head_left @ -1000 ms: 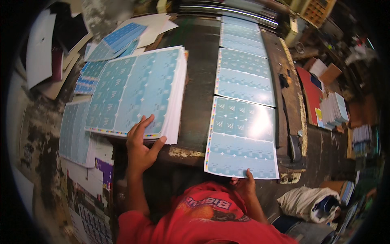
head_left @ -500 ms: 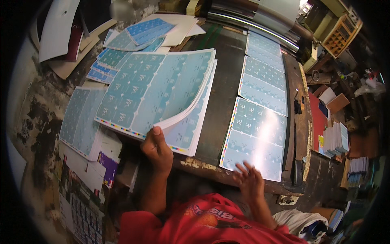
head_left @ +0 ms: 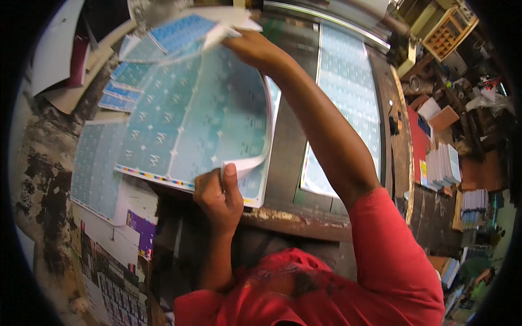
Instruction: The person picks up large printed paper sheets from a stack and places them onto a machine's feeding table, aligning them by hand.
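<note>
A thick stack of blue-green printed sheets (head_left: 168,125) lies at centre left, its near right corner curled up. My left hand (head_left: 220,195) is closed around that near edge, thumb on top of the curled sheets. Reaching across to the stack's far right corner, my right hand (head_left: 247,48) pinches the far edge of a top sheet, which bows upward and is smeared by motion. Its fingertips are partly hidden. To the right of my right arm, a row of similar printed sheets (head_left: 345,70) lies on the dark belt (head_left: 296,114), partly covered by the arm.
A shiny metal roller (head_left: 331,24) crosses the belt's far end. More printed sheets (head_left: 98,163) hang at the left, and blue ones (head_left: 182,35) lie behind the stack. Bundled booklets (head_left: 441,165) stand at the right. Another person (head_left: 478,277) is at the far lower right.
My right hand has gone from the belt's near end to the stack's far corner and taken hold of a sheet. The row on the belt has shifted away toward the roller.
</note>
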Demonstrator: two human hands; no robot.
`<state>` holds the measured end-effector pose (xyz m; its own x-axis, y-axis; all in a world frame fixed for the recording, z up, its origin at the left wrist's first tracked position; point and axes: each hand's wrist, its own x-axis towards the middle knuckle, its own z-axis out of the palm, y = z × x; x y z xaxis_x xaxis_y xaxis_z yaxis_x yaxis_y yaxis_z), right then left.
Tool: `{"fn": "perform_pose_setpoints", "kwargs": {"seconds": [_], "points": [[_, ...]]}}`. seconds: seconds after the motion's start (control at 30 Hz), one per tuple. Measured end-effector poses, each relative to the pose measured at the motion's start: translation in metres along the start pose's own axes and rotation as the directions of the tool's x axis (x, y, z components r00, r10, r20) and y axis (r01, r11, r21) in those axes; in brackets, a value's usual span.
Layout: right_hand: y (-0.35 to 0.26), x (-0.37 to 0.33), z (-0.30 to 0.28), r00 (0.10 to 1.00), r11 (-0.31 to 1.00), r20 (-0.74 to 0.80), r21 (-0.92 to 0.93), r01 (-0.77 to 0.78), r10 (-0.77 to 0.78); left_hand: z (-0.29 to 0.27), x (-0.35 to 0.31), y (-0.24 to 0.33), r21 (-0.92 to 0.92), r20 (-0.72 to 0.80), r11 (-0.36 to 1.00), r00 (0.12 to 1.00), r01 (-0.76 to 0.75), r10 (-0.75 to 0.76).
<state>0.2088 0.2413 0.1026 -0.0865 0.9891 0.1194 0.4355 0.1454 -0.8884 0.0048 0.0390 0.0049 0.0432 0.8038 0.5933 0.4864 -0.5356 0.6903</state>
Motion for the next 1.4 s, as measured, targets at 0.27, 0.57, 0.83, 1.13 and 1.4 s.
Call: {"fn": "perform_pose_setpoints", "kwargs": {"seconds": [0.27, 0.57, 0.83, 1.13, 1.4], "points": [[0.029, -0.031, 0.004, 0.992, 0.977, -0.119, -0.203, -0.063, 0.039, 0.002, 0.0, 0.016, 0.095, 0.071, 0.993, 0.996, -0.066, 0.059], [0.236, -0.281, -0.011, 0.964, 0.744, -0.211, -0.616, -0.259, 0.161, -0.027, -0.024, 0.033, 0.047, 0.333, 0.954, 0.905, -0.296, 0.264], [0.3, -0.413, -0.129, 0.667, 0.457, -0.661, -0.503, -0.733, 0.343, -0.046, -0.009, 0.027, -0.042, 0.524, 0.941, 0.81, 0.335, -0.265], [0.131, -0.413, -0.015, 0.885, 0.69, -0.164, 0.692, -0.212, 0.437, -0.04, -0.023, 0.038, -0.179, 0.204, 0.975, 0.974, 0.131, -0.093], [0.105, -0.431, 0.013, 0.857, 0.283, -0.062, 0.954, -0.1, 0.512, -0.033, -0.034, 0.086, -0.152, 0.637, 0.864, 0.621, -0.48, 0.457]]}}
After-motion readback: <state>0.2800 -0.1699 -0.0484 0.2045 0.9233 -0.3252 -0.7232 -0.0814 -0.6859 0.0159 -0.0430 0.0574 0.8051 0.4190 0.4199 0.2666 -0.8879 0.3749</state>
